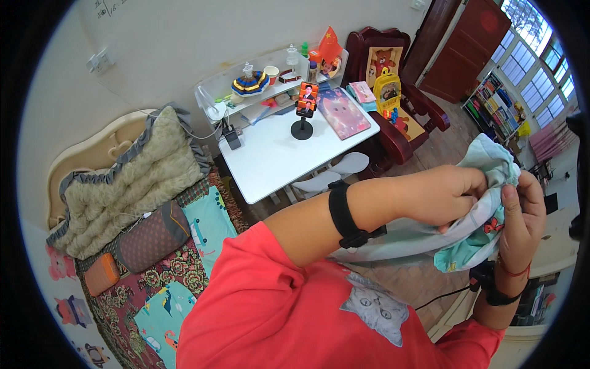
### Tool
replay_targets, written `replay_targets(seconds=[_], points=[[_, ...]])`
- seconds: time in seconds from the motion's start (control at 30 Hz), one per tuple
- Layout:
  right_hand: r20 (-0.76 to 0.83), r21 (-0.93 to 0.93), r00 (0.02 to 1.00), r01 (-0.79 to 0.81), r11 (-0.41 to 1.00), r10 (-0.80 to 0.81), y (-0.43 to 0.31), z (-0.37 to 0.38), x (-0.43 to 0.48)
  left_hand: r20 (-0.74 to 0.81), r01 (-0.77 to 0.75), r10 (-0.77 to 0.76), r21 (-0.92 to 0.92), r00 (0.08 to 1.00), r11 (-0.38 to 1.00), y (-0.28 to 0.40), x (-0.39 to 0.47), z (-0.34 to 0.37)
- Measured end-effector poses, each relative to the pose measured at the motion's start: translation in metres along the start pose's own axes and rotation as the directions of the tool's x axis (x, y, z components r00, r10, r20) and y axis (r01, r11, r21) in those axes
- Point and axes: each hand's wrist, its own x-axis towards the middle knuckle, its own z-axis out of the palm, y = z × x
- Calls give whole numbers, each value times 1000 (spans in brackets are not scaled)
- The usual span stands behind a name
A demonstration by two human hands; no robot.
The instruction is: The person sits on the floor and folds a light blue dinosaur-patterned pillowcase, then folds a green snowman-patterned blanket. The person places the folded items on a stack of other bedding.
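A light turquoise fabric piece [465, 253] with a pale lining and small red and yellow prints is bunched up at the right of the view. My left hand [449, 198] reaches across my body with its fingers curled on the fabric. On the far side, my right hand [523, 221] pinches a gathered part of it between thumb and fingers. A long pale stretch of the fabric hangs behind my left forearm. Folds hide some of my fingertips. Black straps circle both forearms.
A white desk [272, 161] carries a phone on a stand [303, 129] and a cat-print folder [343, 113]. A dark red wooden armchair [392, 143] holds a yellow backpack [387, 92]. To the left is a bed with a patterned cover [170, 265] and a brown bolster [154, 237].
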Motion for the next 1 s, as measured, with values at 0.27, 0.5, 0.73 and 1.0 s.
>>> replay_targets(seconds=[0.27, 0.5, 0.73, 1.0], points=[[-34, 12, 999, 8, 1000, -7, 3, 7, 1, 57, -388, 384, 194, 921, 901, -21, 0, -6], [-46, -169, 994, 87, 982, -96, 0, 3, 9, 57, -511, 509, 155, 859, 846, -19, -4, -13], [-93, -417, 964, 189, 889, -249, 5, -11, 18, 218, -99, 218, -453, 951, 886, -7, -11, -17], [-183, -558, 939, 143, 817, -290, 6, -40, 21, 259, -307, 199, 504, 945, 807, -2, -13, -21]])
